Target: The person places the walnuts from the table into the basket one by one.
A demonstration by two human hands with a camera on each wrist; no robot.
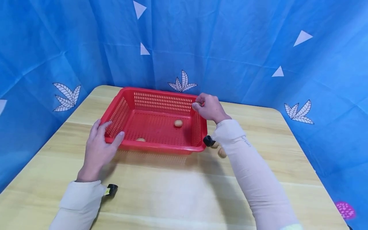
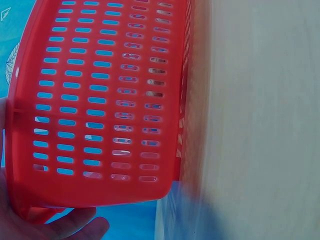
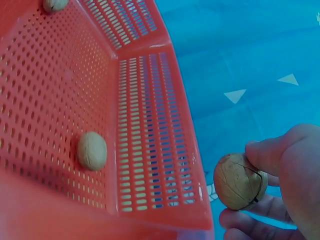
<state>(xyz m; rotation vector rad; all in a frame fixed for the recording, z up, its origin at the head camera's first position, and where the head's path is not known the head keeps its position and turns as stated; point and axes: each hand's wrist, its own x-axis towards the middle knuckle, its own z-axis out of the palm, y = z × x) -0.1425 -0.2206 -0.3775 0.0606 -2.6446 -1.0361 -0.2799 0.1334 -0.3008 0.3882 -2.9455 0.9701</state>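
Observation:
My right hand point(image 1: 211, 109) is raised at the right end of a red plastic basket point(image 1: 158, 147). Between its thumb and fingers it pinches a cracked walnut point(image 3: 239, 181), just outside the rim in the right wrist view. At the basket's front left corner, my left hand point(image 1: 99, 148) grips the rim, thumb along the front edge. Inside the basket lie two walnuts: one walnut point(image 1: 178, 123) toward the right, another walnut point(image 1: 140, 139) partly hidden behind the front wall.
Right of the basket, a walnut point(image 1: 222, 152) and a second walnut point(image 1: 215, 145) lie on the wooden table point(image 1: 172, 198), partly behind my right sleeve. A blue patterned curtain point(image 1: 230, 48) surrounds the table's back and sides.

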